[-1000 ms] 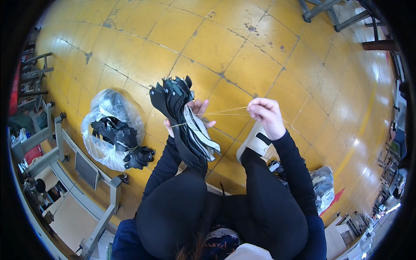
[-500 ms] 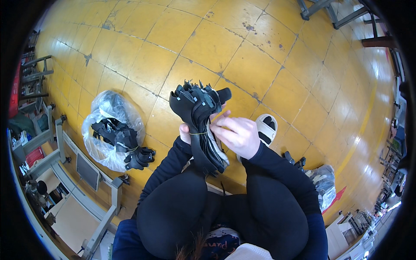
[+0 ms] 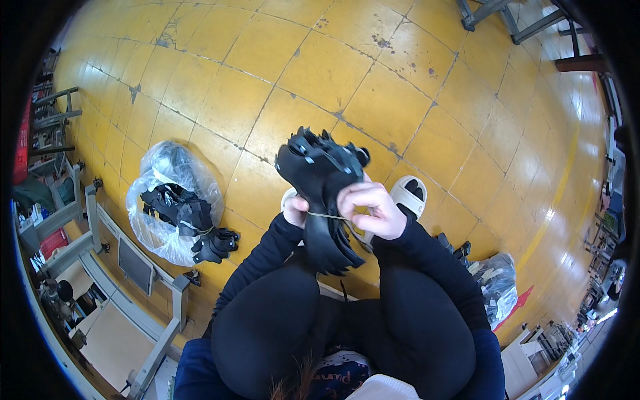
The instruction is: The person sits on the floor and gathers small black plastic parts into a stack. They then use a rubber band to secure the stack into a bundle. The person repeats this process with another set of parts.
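Over my lap I hold a thick bundle of flat black cut pieces (image 3: 323, 183), wide and ragged at the far end and waisted in the middle. Small pale tags show near its far end. A thin yellowish elastic band (image 3: 327, 216) crosses the waist. My left hand (image 3: 295, 212) grips the bundle's left side, its thumb on the band; most of its fingers are hidden behind the pieces. On the right side, the curled fingers of my right hand (image 3: 372, 208) pinch the band and draw it out from the bundle.
On the floor at left, a clear plastic bag (image 3: 150, 227) lies open around more black bundles (image 3: 193, 217). Another plastic bag (image 3: 497, 283) is at right, beside black pieces (image 3: 453, 247). A grey metal frame (image 3: 133, 293) stands at lower left. My light slipper (image 3: 408, 195) shows beyond my right hand.
The bundle has turned and tilted, so its broad black face shows now. My right hand has moved slightly right and nearer, with the band stretched out toward it.
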Demonstrator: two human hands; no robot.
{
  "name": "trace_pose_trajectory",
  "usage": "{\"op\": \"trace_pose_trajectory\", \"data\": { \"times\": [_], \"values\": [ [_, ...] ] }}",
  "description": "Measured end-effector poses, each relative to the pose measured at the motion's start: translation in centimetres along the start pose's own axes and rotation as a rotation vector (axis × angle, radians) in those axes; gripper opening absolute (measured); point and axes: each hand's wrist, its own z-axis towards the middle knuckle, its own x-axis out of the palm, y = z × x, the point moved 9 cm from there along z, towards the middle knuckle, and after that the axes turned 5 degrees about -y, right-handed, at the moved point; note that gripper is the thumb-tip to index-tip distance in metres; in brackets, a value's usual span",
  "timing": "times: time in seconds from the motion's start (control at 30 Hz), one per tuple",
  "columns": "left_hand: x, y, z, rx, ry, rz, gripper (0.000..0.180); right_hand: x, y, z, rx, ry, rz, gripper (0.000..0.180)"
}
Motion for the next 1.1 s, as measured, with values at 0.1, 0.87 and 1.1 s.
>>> {"op": "trace_pose_trajectory", "data": {
  "times": [0.1, 0.87, 1.1],
  "values": [
    [1.1, 0.2, -0.6, -0.036, 0.048, 0.031, 0.075, -0.4, -0.1, -0.7, 0.153, 0.021, 0.266, 0.019],
    [-1.4, -8.7, -1.6, 0.541, -0.585, 0.34, 0.042, 2.9, 2.1, -2.1, -0.003, 0.234, -0.346, 0.034],
    [-2.0, -10.0, -2.0, 0.453, -0.616, 0.082, 0.037, 1.8, -2.5, -2.8, 0.231, 0.259, -0.837, 0.021]
  ]
}}
